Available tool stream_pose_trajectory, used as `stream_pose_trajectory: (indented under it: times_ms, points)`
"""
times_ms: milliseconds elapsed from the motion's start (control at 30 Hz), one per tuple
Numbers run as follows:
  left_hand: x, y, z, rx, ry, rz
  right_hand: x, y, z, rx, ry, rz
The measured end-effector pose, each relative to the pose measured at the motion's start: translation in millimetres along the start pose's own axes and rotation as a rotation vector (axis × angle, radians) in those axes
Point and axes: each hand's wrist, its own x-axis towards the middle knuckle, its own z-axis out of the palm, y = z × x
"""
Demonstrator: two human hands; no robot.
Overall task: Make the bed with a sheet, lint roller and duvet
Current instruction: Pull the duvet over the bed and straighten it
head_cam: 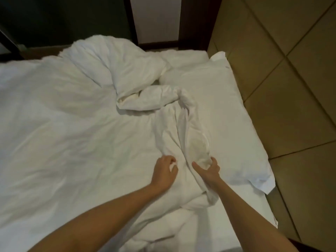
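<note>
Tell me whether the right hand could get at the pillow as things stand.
Probably yes. The right hand grips a ridge of the duvet right beside the pillow, and nothing lies between them. It would have to let go of the fold first.

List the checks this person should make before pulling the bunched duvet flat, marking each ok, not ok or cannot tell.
1. Left hand grips the duvet: ok, fingers curled into the fabric.
2. Right hand grips the duvet: ok, it holds the bunched ridge.
3. Duvet lies flat: not ok, the ridge twists up toward the pillow.
4. Pillow free of the duvet: cannot tell, the ridge lies along its edge.
5. Lint roller at hand: cannot tell, none in view.
</note>
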Motion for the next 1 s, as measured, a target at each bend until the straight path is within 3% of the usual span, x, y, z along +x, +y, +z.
stream_pose_trajectory:
  times_ms: [67, 133, 200, 267, 333, 400, 500, 567, 700, 767, 833, 900, 1000]
  points:
    - [-21.9, -3.6, 22.8, 0.104, -0.033, 0.182, 2.0, -0.2, -5.7, -0.026, -0.073, -0.061]
    - [-36.4, 9.6, 35.0, 0.161, -0.195, 0.235, 1.0, -19.0, -16.1, -0.02, -0.034, -0.131]
    - [-42.8, 27.5, 49.7, 0.275, -0.319, 0.12, -2.8, -47.7, -27.4, 0.151, -0.06, -0.16]
    - [-35.6, 45.0, 64.3, 0.3, -0.296, -0.106, -15.3, -72.3, -33.4, 0.275, -0.21, -0.188]
    - [-19.5, 59.5, 64.2, 0.138, -0.155, -0.303, -30.2, -83.2, -35.1, 0.226, -0.387, -0.196]
    - [-1.3, 56.7, 50.8, 0.02, -0.099, -0.371, -41.2, -82.0, -36.3, 0.222, -0.502, -0.225]
    - [7.8, 49.0, 15.0, -0.034, -0.103, -0.26, -38.9, -49.1, -37.9, 0.105, -0.311, -0.341]
    - [4.6, 59.4, -17.6, -0.253, -0.102, -0.171, -36.6, -17.3, -32.8, 0.021, -0.306, -0.306]
    - [10.0, 74.5, -82.6, -0.625, -0.02, -0.22, -60.3, 9.6, 10.5, -0.222, -0.712, -0.257]
    - [13.7, 69.7, -102.5, -0.711, 0.023, -0.309, -79.7, 5.3, 40.5, -0.31, -0.802, -0.268]
    - [15.1, 56.6, -110.8, -0.709, 0.005, -0.4, -96.0, 3.6, 69.5, -0.274, -0.662, -0.31]
    - [12.8, 45.9, -109.4, -0.599, 0.059, -0.448, -105.2, 3.0, 80.8, -0.15, -0.353, -0.31]
    - [-18.8, 39.1, -94.7, -0.309, 0.365, -0.378, -112.4, 3.9, 64.4, 0.019, -0.014, -0.227]
